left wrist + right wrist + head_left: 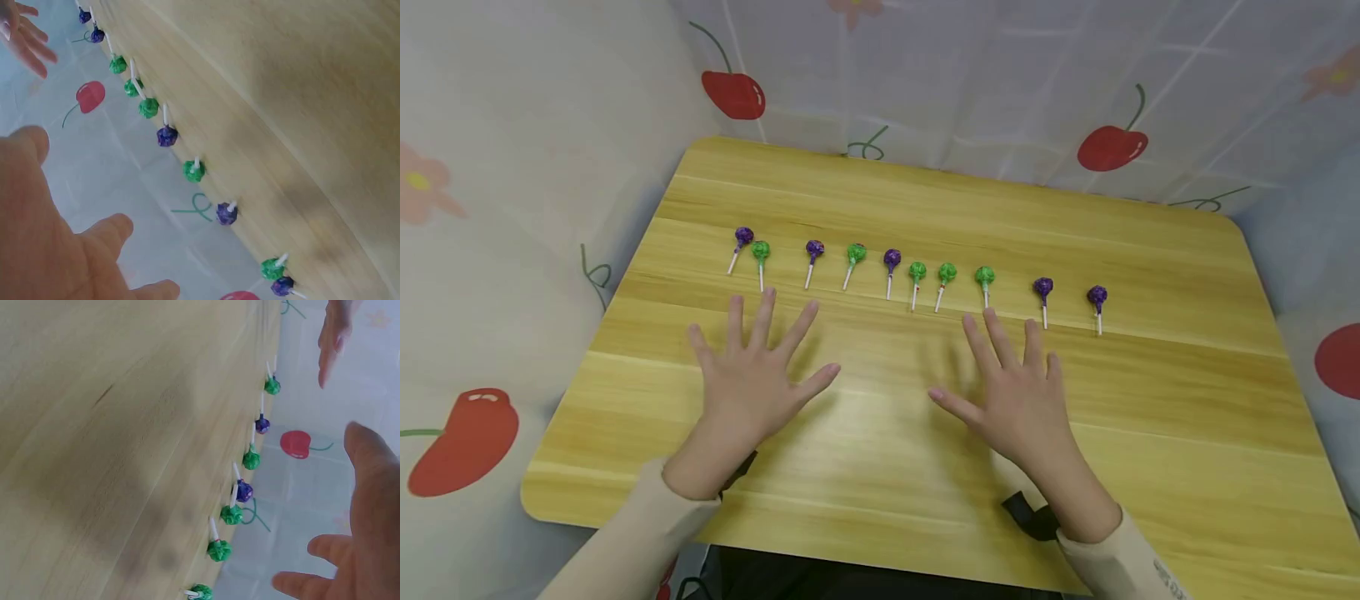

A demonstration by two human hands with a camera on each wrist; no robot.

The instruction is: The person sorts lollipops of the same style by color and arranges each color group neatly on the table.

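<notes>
Several lollipops lie in a row across the wooden table, heads toward the back and white sticks toward the person. Some have purple wrappers, like the far-left purple lollipop [743, 237] and the far-right purple lollipop [1097, 297]; others are green, like the green lollipop [761, 250] beside the left end. My left hand [751, 383] is spread over the table just in front of the left end of the row, fingers straight, holding nothing. To the right, my right hand [1018, 400] is spread likewise, its fingertips near the stick of a green lollipop [985, 276].
The wooden table [865, 500] has rounded corners. Behind it and at its sides hang pale curtains [955, 100] printed with cherries and flowers. A dark strap [1032, 517] sits at the right wrist, below the hand.
</notes>
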